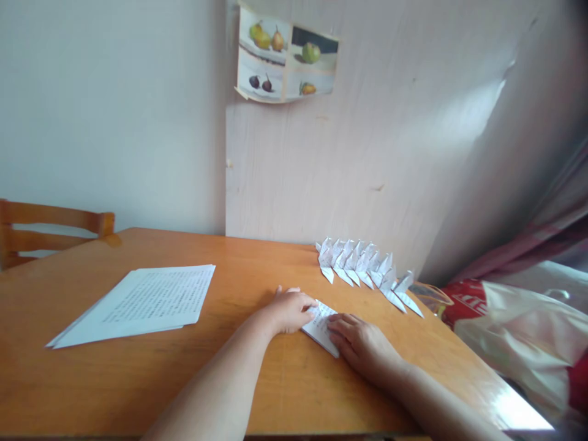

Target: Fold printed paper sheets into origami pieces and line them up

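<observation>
On the wooden table in front of me lies a folded piece of printed paper [316, 331], narrow and pointed toward its near end. At its far left corner, my left hand [290, 310] is closed with thumb and finger on the paper. From the right, my right hand [362, 344] bends its fingers over the paper's right edge and presses it against the table; part of the paper is hidden under them. Beyond the hands stands a row of several folded paper pieces [362, 260] with upright points. To the left rests a stack of printed sheets [151, 300].
The orange wooden table [257, 392] meets a wall at the back. A wooden chair [55, 217] stands at the far left. Beyond the right table edge are a red and white bag [514, 312] and a curtain [523, 239]. Fruit pictures [287, 58] hang on the wall.
</observation>
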Demonstrator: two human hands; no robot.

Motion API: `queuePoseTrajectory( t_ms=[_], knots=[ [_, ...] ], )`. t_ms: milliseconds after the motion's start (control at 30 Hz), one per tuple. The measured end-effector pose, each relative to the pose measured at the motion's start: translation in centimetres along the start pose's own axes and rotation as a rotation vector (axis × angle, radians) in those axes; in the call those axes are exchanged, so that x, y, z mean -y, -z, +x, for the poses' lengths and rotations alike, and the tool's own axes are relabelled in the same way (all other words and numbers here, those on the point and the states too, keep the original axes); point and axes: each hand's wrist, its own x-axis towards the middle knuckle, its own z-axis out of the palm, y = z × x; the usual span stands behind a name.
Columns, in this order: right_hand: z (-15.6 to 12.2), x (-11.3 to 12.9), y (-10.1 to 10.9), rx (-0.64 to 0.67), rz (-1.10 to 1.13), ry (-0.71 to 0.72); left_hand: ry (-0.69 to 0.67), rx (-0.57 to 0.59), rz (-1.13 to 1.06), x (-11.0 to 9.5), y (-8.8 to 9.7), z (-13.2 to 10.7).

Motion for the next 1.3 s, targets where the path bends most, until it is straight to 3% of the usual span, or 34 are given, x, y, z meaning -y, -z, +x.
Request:
queuePoseTrajectory(
  t_ms=[233,600,800,933,1167,1300],
  knots=[
    [1.0,-1.0,0.0,-0.002,0.095,-0.047,0.04,-0.067,-0.131,-0.1,-0.5,0.5],
    [5.7,-3.4,0.3,0.106,0.185,-0.065,0.065,-0.137,-0.52,1.1,-2.4,1.6],
    [6.3,-4.9,-1.2,-0.005,0.27,-0.055,0.057,-0.154,-0.268,0.2,-1.5,1.0],
    [5.9,-5.4,-1.2,-0.064,0.289,-0.108,0.053,-0.134,-0.062,-0.2,-0.9,0.7],
    [5.3,-5.4,-0.6,0.011,0.235,-0.193,0.054,-0.013,0.029,0.2,-1.6,0.7],
    [5.2,-4.9,-0.7,0.005,0.197,-0.22,0.069,-0.021,0.027,0.2,-1.7,0.8]
  ],
)
